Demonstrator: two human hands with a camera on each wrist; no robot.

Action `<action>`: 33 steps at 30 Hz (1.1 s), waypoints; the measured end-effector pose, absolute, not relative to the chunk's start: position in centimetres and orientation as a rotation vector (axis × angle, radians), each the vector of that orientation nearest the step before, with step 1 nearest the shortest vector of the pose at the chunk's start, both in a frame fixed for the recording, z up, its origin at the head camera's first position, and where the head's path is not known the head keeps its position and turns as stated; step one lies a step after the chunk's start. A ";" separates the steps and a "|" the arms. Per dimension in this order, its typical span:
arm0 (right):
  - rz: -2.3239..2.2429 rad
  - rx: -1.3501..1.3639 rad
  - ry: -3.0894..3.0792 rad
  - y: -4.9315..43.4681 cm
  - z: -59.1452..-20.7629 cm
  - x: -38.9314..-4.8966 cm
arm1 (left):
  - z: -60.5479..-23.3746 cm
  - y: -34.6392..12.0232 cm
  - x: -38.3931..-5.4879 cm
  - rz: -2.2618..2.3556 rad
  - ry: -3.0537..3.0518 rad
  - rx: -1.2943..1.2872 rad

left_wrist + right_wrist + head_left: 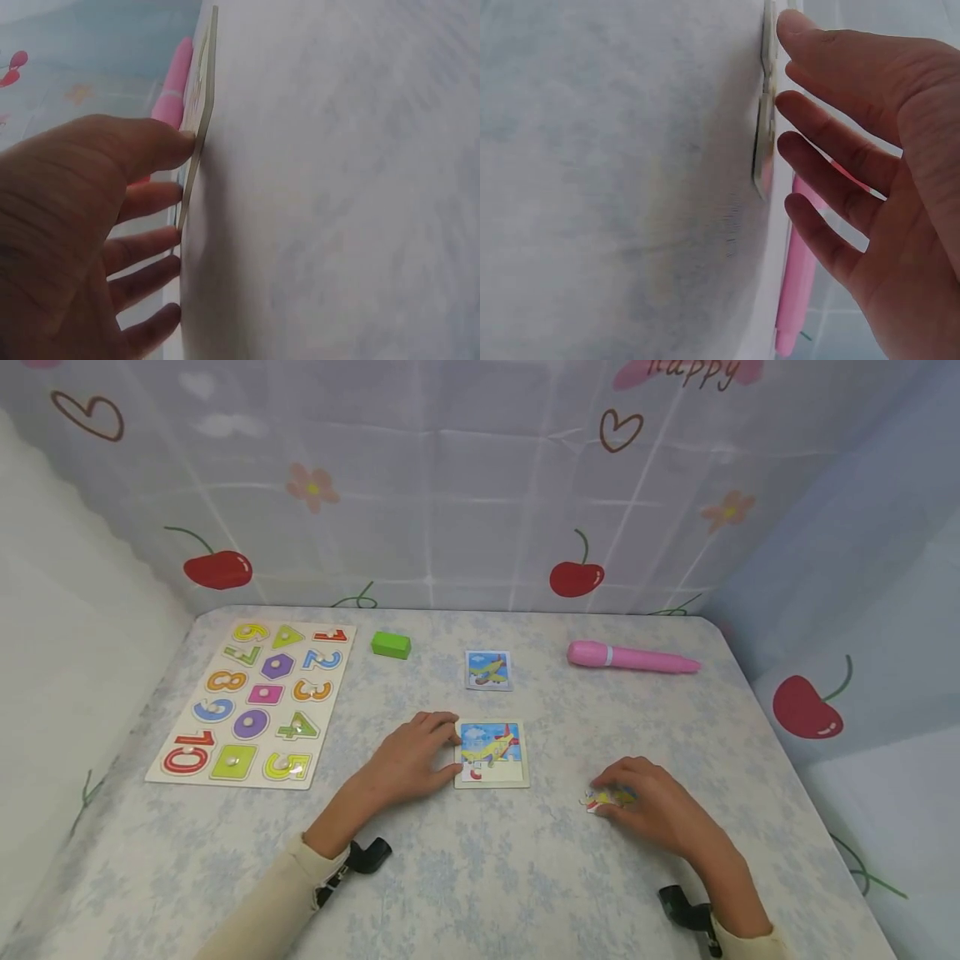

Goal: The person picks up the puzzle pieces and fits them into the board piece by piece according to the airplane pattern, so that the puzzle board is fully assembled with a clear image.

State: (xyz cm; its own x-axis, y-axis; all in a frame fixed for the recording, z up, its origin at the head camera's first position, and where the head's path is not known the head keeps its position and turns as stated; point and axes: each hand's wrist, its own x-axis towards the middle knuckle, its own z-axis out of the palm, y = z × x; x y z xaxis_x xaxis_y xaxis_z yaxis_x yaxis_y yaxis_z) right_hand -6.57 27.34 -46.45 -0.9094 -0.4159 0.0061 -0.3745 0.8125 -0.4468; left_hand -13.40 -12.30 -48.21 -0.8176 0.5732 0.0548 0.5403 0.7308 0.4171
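Note:
The left hand [412, 758] steadies a small puzzle board [525, 756], its thumb and fingertips touching the left edge. An airplane picture partly fills the board, with a pale area along its bottom. In the left wrist view, the fingers [150, 202] are spread along the thin board's side. Off to the right, the right hand [652, 806] rests over loose airplane puzzle pieces [598, 798], partly hiding them. The right wrist view has thin pieces [763, 150] lying flat at the fingertips, with the fingers [832, 139] apart and only slightly bent.
Behind the board lies a small airplane picture card [488, 671]. A green block [391, 645] and a number-and-shape board [157, 768] are to the left. A pink pen-shaped object [645, 659] lies at the back right. Patterned curtains [450, 485] enclose the table.

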 end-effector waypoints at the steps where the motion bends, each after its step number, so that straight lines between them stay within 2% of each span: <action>1: -0.680 -0.643 2.912 27.4 -46.6 -6.5 | -48.2 -12.5 -13.4 0.651 2.840 0.935; 16: -0.707 -0.717 2.947 27.4 -47.5 -6.0 | -48.3 -13.6 -13.4 0.711 2.694 0.952; 23: -0.676 -0.919 3.016 27.5 -47.5 -6.2 | -48.2 -13.7 -13.3 0.723 2.681 0.976; 29: -0.681 -0.773 2.889 27.8 -46.7 -5.9 | -48.3 -13.7 -13.3 0.734 2.690 0.982; 33: -0.687 -0.803 2.828 28.1 -46.6 -5.7 | -48.2 -13.7 -13.3 0.739 2.698 0.987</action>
